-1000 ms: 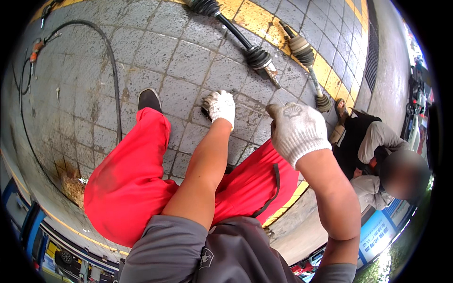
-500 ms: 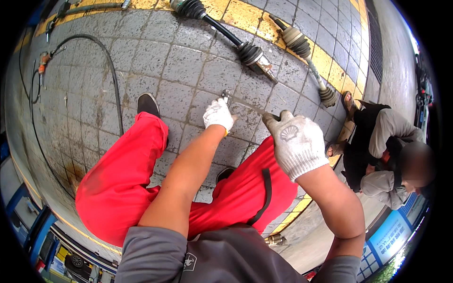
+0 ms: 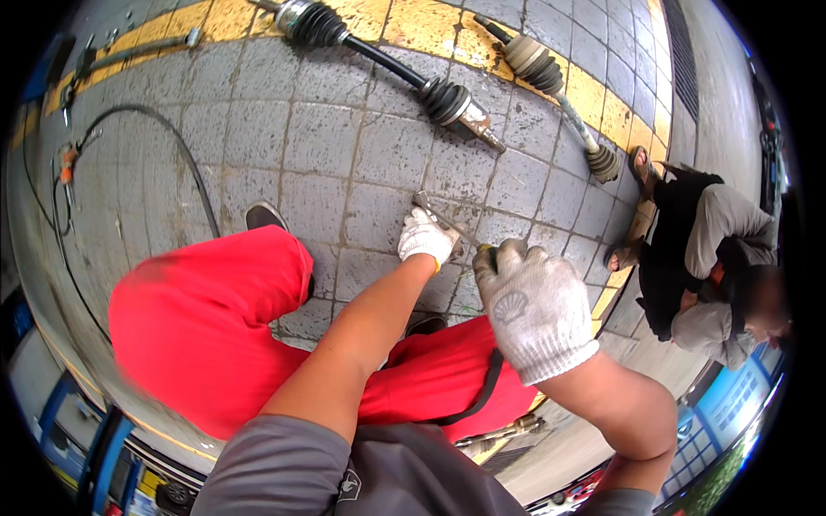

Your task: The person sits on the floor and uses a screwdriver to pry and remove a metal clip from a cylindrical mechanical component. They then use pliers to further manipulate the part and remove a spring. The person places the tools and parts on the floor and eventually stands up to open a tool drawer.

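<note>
Floor: grey square tiles (image 3: 318, 155), with a worn yellow painted band (image 3: 422, 26) passing under the upper part of the landmark axle.
Landmark axle: black-shafted metal drive axle (image 3: 385, 60) with ribbed black rubber boots, lying aslant; presumably laid flat so that it rests steadily.
Second axle: grey-shafted drive axle with a dusty tan boot (image 3: 570, 112), right of the landmark axle and roughly parallel, perhaps set side by side for easy reach.
Left hand: white-gloved left hand (image 3: 426, 236), nearer the wearer than the landmark axle's rusty stub end; fingers curled round a small dull metal piece (image 3: 421, 199), apparently to steady it.
Right hand: white-gloved right hand (image 3: 538, 297), nearer the wearer than the second axle; closed in a fist on a thin metal tool (image 3: 465, 232) slanting toward the metal piece, a hold that seems to favour force along the shank. Contact at its tip cannot be told.
Hose: black rubber hose (image 3: 182, 144), left of the landmark axle, curving to an orange-bodied fitting (image 3: 67, 163).
Bar: long grey metal bar (image 3: 142, 53), farther left of the landmark axle's upper end.
Co-worker: crouching person in black with grey sleeves (image 3: 680, 249), right of both axles.
</note>
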Demonstrator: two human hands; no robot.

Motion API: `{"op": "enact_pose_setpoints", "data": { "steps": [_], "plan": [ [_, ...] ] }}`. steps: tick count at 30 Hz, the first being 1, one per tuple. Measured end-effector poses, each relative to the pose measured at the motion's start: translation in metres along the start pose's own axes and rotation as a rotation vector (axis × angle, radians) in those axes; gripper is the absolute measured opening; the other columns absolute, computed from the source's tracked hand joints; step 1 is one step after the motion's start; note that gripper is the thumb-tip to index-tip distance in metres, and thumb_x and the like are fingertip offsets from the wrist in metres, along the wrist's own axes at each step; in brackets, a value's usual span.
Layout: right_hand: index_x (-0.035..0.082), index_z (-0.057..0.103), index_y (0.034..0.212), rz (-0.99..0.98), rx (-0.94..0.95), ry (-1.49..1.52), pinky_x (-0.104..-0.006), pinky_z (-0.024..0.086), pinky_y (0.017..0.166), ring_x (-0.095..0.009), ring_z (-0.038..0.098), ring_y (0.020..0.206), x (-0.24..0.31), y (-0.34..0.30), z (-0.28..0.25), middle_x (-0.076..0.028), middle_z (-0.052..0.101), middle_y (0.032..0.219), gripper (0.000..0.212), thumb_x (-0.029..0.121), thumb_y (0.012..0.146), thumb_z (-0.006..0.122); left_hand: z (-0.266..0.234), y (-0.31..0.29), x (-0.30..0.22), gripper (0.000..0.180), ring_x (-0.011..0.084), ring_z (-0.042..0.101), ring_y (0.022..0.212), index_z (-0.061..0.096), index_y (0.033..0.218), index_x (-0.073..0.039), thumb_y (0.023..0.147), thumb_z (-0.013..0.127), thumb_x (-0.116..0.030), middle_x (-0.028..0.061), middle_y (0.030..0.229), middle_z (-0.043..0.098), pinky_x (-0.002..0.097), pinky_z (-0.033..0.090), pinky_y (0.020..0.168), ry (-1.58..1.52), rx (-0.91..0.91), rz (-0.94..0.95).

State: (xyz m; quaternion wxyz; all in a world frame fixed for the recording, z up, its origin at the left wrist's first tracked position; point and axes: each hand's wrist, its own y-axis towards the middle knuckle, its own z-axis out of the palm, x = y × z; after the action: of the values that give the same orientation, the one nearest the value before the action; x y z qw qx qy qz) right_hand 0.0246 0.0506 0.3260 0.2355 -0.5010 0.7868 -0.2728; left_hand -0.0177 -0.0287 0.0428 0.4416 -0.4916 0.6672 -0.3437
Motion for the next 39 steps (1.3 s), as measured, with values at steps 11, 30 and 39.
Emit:
{"op": "enact_pose_setpoints", "data": {
  "steps": [11, 30, 39],
  "plan": [
    [0.015, 0.076, 0.12, 0.198, 0.063, 0.21, -0.0426, 0.061, 0.079, -0.029, 0.072, 0.096, -0.004, -0.008, -0.048, -0.009, 0.071, 0.107, 0.028, 0.015, 0.095, 0.063, -0.258, 0.106, -0.116, 0.065, 0.0347, 0.063, 0.136, 0.071, 0.142, -0.012, 0.094, 0.07, -0.056, 0.0111, 0.151, 0.065, 0.0466, 0.05, 0.113, 1.532, 0.418, 0.282],
    [0.024, 0.072, 0.136, 0.678, 0.21, 0.235, -0.0451, 0.059, 0.081, -0.031, 0.069, 0.095, -0.007, -0.088, -0.16, -0.006, 0.073, 0.116, 0.05, 0.007, 0.088, 0.071, -0.31, 0.245, -0.042, 0.055, 0.0418, 0.062, 0.136, 0.075, 0.133, -0.01, 0.089, 0.075, -0.043, 0.0159, 0.149, 0.066, 0.0496, 0.05, 0.112, 1.118, 0.356, 0.331],
    [0.022, 0.076, 0.13, 0.488, 0.073, 0.499, -0.0452, 0.059, 0.081, -0.033, 0.071, 0.094, -0.031, -0.015, -0.131, -0.007, 0.074, 0.112, 0.045, 0.01, 0.087, 0.072, -0.332, 0.217, -0.057, 0.055, 0.0423, 0.06, 0.14, 0.073, 0.137, -0.01, 0.097, 0.065, -0.047, 0.0145, 0.154, 0.062, 0.0518, 0.049, 0.114, 1.15, 0.45, 0.239]
  ]
}}
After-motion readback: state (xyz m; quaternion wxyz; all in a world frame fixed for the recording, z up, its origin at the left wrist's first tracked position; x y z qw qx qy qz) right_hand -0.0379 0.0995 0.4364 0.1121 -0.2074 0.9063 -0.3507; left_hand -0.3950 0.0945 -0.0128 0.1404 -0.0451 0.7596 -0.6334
